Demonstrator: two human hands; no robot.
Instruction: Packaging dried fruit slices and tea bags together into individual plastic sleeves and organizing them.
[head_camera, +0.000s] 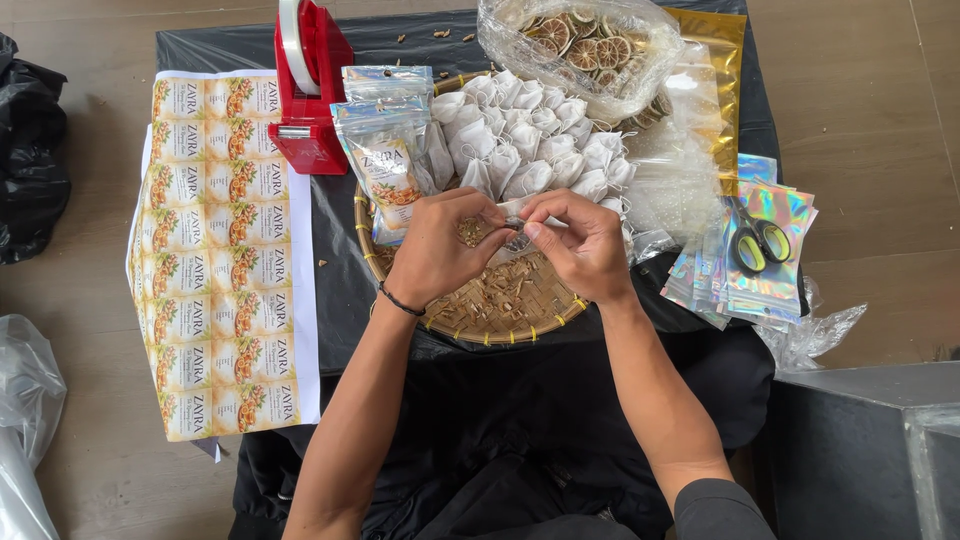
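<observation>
My left hand (437, 250) and my right hand (577, 243) meet over a round woven tray (470, 328) and pinch a small white filter bag (512, 214) between their fingertips. Dried herb bits show at the bag's mouth and lie scattered on the tray beneath. A heap of filled white bags (530, 140) fills the tray's far half. Clear printed pouches (385, 150) lean on the tray's left rim, just above my left hand.
A red tape dispenser (310, 85) stands at the far left. A sheet of printed labels (222, 250) lies left. A clear bag of dried citrus slices (585, 45) sits at the back. Scissors (757, 240) rest on shiny holographic pouches (740, 275) at right. A grey box (870, 450) stands near right.
</observation>
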